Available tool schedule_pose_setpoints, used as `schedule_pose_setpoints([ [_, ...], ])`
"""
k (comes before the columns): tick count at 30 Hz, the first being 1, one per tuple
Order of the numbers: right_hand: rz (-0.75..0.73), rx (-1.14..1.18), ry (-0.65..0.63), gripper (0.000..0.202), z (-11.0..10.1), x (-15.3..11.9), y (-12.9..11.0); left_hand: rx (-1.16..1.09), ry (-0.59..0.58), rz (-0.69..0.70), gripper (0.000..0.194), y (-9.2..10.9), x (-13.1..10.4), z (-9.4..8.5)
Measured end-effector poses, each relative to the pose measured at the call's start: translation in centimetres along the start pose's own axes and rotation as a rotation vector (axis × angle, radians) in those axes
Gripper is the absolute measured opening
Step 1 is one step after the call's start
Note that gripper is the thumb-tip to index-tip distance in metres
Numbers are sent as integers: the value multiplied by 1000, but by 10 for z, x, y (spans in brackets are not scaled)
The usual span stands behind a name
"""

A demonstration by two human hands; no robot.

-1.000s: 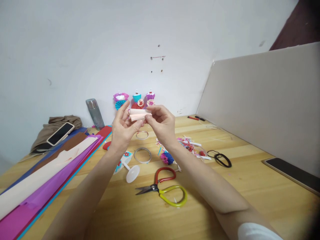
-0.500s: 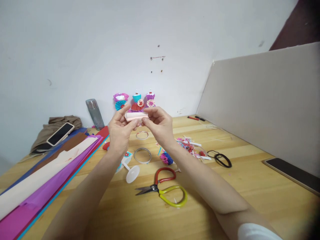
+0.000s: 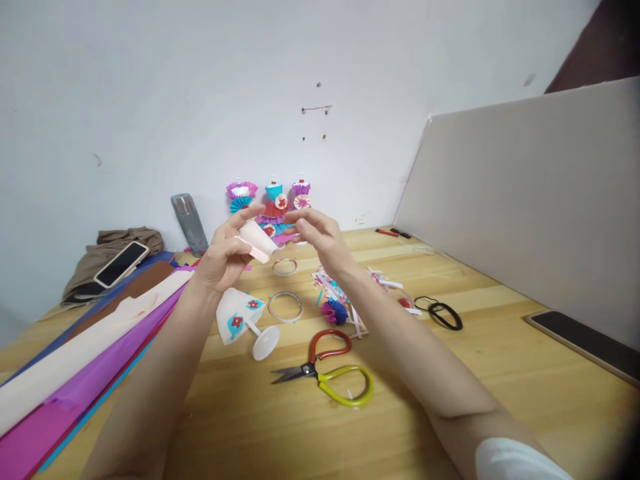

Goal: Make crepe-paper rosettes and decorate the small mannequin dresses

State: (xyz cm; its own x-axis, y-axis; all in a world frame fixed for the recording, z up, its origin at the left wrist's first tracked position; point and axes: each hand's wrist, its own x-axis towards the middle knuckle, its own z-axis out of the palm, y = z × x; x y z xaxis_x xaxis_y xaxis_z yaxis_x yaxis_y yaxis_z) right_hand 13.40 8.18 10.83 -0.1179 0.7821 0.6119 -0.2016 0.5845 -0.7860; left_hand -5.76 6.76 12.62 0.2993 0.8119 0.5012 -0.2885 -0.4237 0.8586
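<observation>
A folded pale pink paper strip (image 3: 259, 238) is pinched between the thumb and fingers of my left hand (image 3: 223, 257), raised over the table's middle. My right hand (image 3: 323, 243) is just right of the paper, apart from it, its fingers spread and holding nothing. Below lie a white cup-like piece with red and blue flowers (image 3: 229, 320) and a white stemmed disc (image 3: 266, 343). Scissors with one red and one yellow handle (image 3: 313, 371) rest nearer me. Beside the right forearm sits a purple and blue pompom (image 3: 334, 312).
Rolled coloured papers (image 3: 100, 333), a phone (image 3: 121, 264) and a bottle (image 3: 190, 225) are on the left. Small paper dresses (image 3: 274, 200) stand by the wall. Paper scraps (image 3: 387, 280), a black hair tie (image 3: 446, 317) and another phone (image 3: 590, 343) lie right.
My right hand has let go of the paper and its fingers have spread. My left hand has moved slightly left, and the paper strip now tilts down to the right, partly unfolded.
</observation>
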Motion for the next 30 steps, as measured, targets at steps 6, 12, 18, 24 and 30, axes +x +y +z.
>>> schedule_pose_setpoints([
  [6,491,416,-360,47,16,-8,12,80,-224,-109,67,-3,-1,-8],
  [12,545,457,-333,47,15,-7,18,333,-350,-28,64,6,-3,-4],
  [18,462,429,-254,46,7,-2,17,573,-364,18,60,21,-9,3],
  [24,362,256,-137,29,0,-1,9,506,-300,-51,60,19,-7,0],
  [30,228,52,-41,20,3,0,5,516,-183,-59,54,11,-2,-6],
])
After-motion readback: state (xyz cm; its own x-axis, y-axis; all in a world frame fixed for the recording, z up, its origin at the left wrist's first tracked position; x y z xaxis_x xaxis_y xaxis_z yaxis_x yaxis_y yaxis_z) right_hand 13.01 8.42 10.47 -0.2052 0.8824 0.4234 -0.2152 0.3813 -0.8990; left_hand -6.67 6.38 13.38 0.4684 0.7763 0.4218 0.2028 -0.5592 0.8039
